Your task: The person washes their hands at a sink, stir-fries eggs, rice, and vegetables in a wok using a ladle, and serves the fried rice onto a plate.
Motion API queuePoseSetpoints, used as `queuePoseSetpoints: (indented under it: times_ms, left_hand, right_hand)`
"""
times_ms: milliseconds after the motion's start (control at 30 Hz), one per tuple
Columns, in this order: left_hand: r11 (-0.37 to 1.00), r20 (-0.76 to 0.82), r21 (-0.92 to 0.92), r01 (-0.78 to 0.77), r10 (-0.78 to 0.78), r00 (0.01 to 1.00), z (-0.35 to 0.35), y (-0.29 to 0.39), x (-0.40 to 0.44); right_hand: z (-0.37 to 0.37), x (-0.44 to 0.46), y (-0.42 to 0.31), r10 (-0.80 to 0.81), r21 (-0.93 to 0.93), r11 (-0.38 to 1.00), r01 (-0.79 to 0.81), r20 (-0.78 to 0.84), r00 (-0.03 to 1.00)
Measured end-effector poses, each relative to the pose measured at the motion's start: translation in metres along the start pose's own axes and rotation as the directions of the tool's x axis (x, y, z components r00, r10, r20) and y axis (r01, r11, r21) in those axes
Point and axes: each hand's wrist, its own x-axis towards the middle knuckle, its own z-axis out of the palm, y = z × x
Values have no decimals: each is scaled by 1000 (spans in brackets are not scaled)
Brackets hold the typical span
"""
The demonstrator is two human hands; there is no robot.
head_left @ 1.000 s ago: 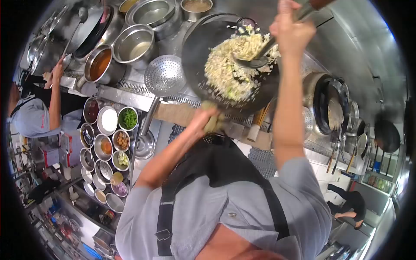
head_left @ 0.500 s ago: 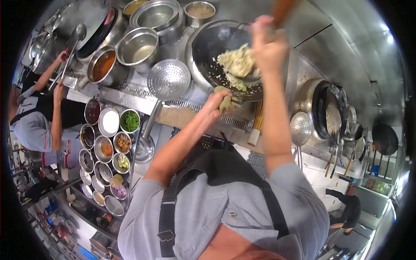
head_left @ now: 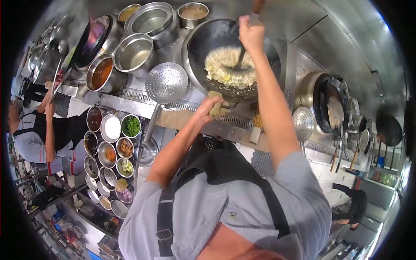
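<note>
My left hand [head_left: 207, 109] is closed around a yellowish cloth [head_left: 216, 111] at the near rim of a dark wok [head_left: 199, 45]. The cloth covers the spot it grips, probably the wok's handle. Over the wok, my right hand [head_left: 252, 37] grips a long metal cooking utensil with a wooden handle [head_left: 258, 6]. Its lower end sits in the food and is blurred, so I cannot tell whether it is a spatula or a ladle. Pale fried rice [head_left: 227, 78] with yellowish bits spreads across the middle of the wok.
A perforated strainer [head_left: 167, 82] rests left of the wok, near a pot of orange liquid [head_left: 102, 73]. Several ingredient bowls, one holding chopped greens [head_left: 131, 126], stand at left. Another strainer [head_left: 302, 123] and a second wok [head_left: 318, 86] are at right. A co-worker [head_left: 37, 136] stands far left.
My right hand has moved slightly left with the utensil. The rice, clumped and lifted before, now lies spread over the wok. My left hand, still on the cloth, has shifted slightly left and down.
</note>
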Motion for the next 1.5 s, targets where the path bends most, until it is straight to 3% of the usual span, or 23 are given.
queuePoseSetpoints:
  times_ms: [33, 100, 233, 367, 400, 433, 500, 533, 633, 700, 767, 833, 900, 967, 1033, 1100, 1167, 1200, 1233, 1267, 1300, 1367, 1500]
  left_hand:
    - [1000, 33, 24, -9, 8, 999, -19, -9, 11]
    - [994, 10, -11, -106, 106, 994, -30, -36, -23]
    - [999, -29, -37, -1, 0, 1000, -8, -26, -49]
    - [995, -37, 54, -80, 82, 996, 32, 27, -8]
    - [992, -29, 84, -91, 93, 995, 18, 14, 10]
    - [997, 33, 4, -74, 74, 997, -14, -19, 15]
    - [995, 42, -50, -85, 87, 995, -42, -42, -11]
    - [997, -27, -32, -69, 69, 997, -37, -48, -39]
    - [993, -13, -114, 11, -13, 1000, 1, -29, -67]
    - [994, -72, -99, -38, 31, 997, 34, 4, -50]
    - [998, -25, 3, -57, 57, 998, 37, 20, 0]
    - [994, 41, 53, -93, 90, 995, 8, -2, 4]
    - [991, 39, 69, -118, 116, 993, -23, -26, -12]
    - [990, -30, 91, -109, 112, 993, -25, -28, -43]
    - [990, -93, 111, -86, 97, 991, 16, -17, -87]
    - [998, 15, -32, -52, 52, 999, 30, 3, -62]
    - [999, -59, -32, -32, 30, 998, 41, 24, -17]
    - [999, -73, 0, -53, 52, 996, 41, 24, -1]
    - [998, -94, 27, -57, 59, 994, 33, 12, 8]
    - [990, 53, -27, -141, 142, 988, 7, -10, 11]
    - [990, 27, -13, -138, 139, 990, -18, -30, 4]
    - [992, -15, 6, -124, 124, 992, -45, -60, -35]
    - [1000, -47, -5, -18, 18, 999, -7, -34, -56]
  right_hand:
    - [4, 9, 10, -17, 65, 998, 4, 197, 980]
    - [-47, 28, -94, 154, -32, 988, -153, 355, 922]
    - [-81, 25, -123, 92, 328, 935, -134, 140, 986]
    - [-12, -47, -75, -145, -62, 988, 144, -3, 989]
    - [13, -47, -18, -422, -116, 901, 418, -15, 906]
    - [-5, -54, -22, -172, -118, 977, 180, 77, 982]
    - [-47, -3, -65, 271, -145, 959, -242, 231, 935]
    - [-78, 8, -108, 144, -1, 989, -148, 224, 964]
    - [-126, 18, -110, 103, 448, 890, -86, -12, 995]
    - [-114, -10, -122, 112, 233, 971, -60, -217, 970]
    - [-71, -36, -78, -43, -265, 964, 6, -135, 990]
    - [-36, -36, -10, -277, -265, 928, 260, -29, 960]
    - [-63, 2, 3, 198, -138, 973, -187, 70, 978]
    - [-101, 19, -81, 267, 323, 904, -280, 85, 960]
    - [-107, 20, -105, 203, 474, 867, -157, -47, 978]
    - [-82, -16, -135, 174, 182, 972, -150, -125, 977]
    - [-14, -43, -103, -333, -52, 943, 329, -208, 920]
    - [17, -57, -74, -257, -227, 944, 239, -54, 965]
    - [31, -59, -66, -137, -70, 987, 146, 123, 983]
    - [22, -52, -67, 27, -69, 998, -11, 237, 971]
    - [9, -28, -75, 157, -78, 987, -138, 342, 927]
    - [-38, 10, -75, 211, -102, 977, -189, 283, 936]
    - [-98, 32, -159, 49, 366, 930, -45, -1, 999]
